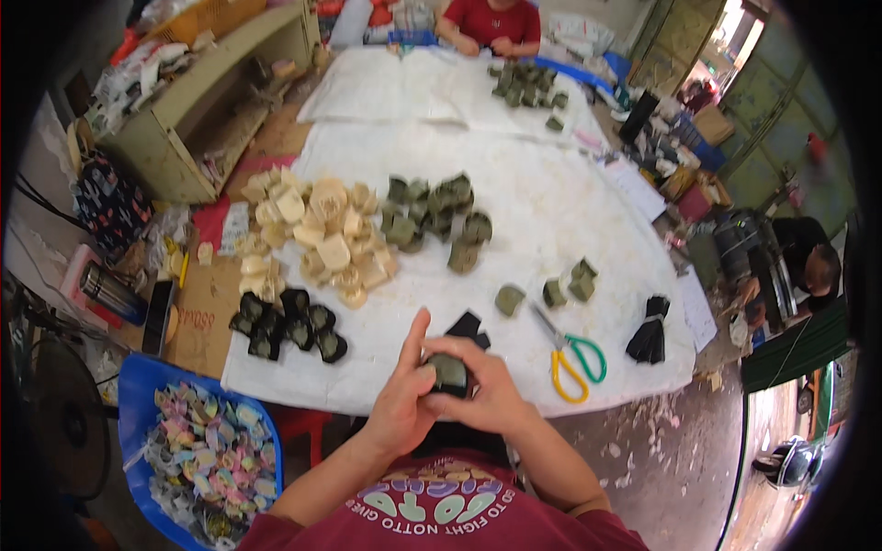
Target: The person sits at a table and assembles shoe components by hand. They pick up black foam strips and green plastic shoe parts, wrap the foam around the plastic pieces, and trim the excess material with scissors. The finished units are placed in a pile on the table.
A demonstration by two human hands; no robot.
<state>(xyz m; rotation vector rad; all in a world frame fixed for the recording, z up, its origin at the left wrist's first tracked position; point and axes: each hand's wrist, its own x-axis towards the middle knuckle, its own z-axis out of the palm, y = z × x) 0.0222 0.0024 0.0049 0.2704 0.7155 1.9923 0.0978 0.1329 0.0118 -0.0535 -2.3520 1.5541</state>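
Note:
In front of my chest, both hands grip a small dark green moulded piece (450,369) with black material round it. My left hand (402,402) presses its thumb on the piece, its index finger pointing up and away. From the other side, my right hand (489,393) has its fingers wrapped round it. Just beyond lie some black strips (469,327), partly hidden by the right hand. Scissors (559,354) with one yellow and one green handle lie to the right. Near their blades sit a few loose green pieces (509,299). Further right is a tied bundle of black strips (650,331).
On the white-covered table (551,220) are piles of cream pieces (335,230), green pieces (441,207) and black-wrapped green pieces (285,323). A blue basin (138,468) of colourful scraps stands at lower left. A person in red (491,23) sits at the far end; another person (813,266) is at right.

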